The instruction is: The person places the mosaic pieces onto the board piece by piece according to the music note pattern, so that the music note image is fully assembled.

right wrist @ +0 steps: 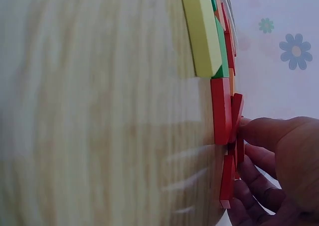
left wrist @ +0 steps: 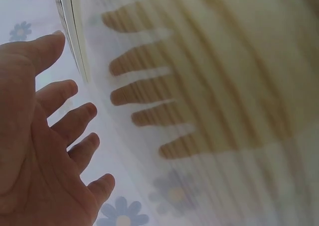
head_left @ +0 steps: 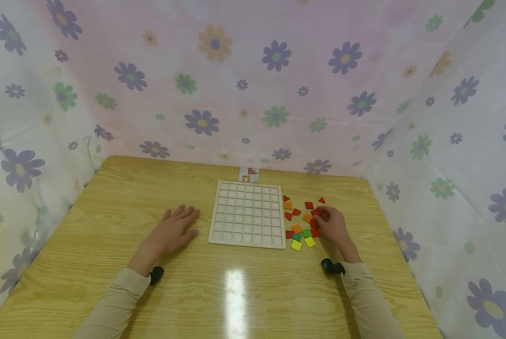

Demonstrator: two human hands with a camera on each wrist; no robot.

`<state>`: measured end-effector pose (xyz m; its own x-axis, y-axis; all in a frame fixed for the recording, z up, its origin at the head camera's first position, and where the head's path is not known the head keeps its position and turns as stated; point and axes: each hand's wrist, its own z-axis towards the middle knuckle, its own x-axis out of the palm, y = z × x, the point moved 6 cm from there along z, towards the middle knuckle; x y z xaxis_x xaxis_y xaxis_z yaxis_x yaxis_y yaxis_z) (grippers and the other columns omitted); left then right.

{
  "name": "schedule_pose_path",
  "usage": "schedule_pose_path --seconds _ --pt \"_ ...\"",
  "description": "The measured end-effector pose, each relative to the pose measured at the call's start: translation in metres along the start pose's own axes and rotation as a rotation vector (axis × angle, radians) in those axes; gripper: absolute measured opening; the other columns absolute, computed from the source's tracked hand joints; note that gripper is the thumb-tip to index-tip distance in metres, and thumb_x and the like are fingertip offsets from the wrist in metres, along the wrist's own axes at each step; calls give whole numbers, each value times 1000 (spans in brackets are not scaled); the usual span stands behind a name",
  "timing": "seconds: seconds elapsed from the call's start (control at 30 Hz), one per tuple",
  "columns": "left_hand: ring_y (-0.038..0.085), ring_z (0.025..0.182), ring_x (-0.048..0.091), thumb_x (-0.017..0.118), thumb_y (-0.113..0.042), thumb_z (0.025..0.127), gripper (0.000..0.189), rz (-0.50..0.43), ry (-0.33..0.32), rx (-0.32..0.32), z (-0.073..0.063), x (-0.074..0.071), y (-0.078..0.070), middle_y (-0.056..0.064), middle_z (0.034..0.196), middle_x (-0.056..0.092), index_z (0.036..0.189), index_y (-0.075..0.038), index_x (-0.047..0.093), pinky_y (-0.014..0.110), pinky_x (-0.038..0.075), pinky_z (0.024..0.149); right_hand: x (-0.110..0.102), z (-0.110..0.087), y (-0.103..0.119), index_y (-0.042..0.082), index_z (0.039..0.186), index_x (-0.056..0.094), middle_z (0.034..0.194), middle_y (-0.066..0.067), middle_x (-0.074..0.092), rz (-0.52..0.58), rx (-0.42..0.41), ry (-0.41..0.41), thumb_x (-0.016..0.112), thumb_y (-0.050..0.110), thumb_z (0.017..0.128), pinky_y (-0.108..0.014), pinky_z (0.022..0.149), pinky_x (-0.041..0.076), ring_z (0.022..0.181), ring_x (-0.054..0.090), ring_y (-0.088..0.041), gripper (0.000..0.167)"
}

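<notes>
My right hand (head_left: pixel 334 227) is at the scattered coloured tiles on the right, pinching a red tile (head_left: pixel 316 212) between thumb and fingers. The right wrist view shows the thumb against a tilted red tile (right wrist: pixel 237 117), with another red tile (right wrist: pixel 221 111) flat beside it; the fingertips are partly hidden. Left of the board, my left hand (head_left: pixel 174 231) is palm down with straight, spread fingers and holds nothing. Its fingers (left wrist: pixel 75 124) stand a little off the glossy tabletop in the left wrist view. Between the hands lies a square wooden grid board (head_left: pixel 246 244), its cells bare.
Yellow tiles (head_left: pixel 296 246), a green tile (head_left: pixel 306 233), orange tiles (head_left: pixel 288 205) and several red pieces, some triangular or fan-shaped, lie right of the board. A small picture card (head_left: pixel 249 174) is behind the board. Flowered cloth (head_left: pixel 244 94) encloses the wooden table (head_left: pixel 185 292).
</notes>
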<state>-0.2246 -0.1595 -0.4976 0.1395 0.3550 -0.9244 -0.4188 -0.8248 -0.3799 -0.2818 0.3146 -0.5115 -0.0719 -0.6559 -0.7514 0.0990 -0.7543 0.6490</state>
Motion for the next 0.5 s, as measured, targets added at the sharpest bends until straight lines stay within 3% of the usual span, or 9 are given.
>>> schedule_pose_path --seconds 0.2,0.5 --pt "47 151 24 56 -32 105 59 -7 7 6 2 0 -5 22 161 36 155 -3 42 69 14 119 1 2 1 -11 128 62 118 -30 65 -14 16 2 67 9 99 -51 89 49 102 60 -40 35" --pt "48 151 24 56 -33 105 60 -4 28 2 6 3 -9 23 161 35 155 -3 41 70 15 118 5 4 -1 -8 130 62 123 -29 63 -13 78 37 65 15 101 -53 94 49 106 59 -40 37"
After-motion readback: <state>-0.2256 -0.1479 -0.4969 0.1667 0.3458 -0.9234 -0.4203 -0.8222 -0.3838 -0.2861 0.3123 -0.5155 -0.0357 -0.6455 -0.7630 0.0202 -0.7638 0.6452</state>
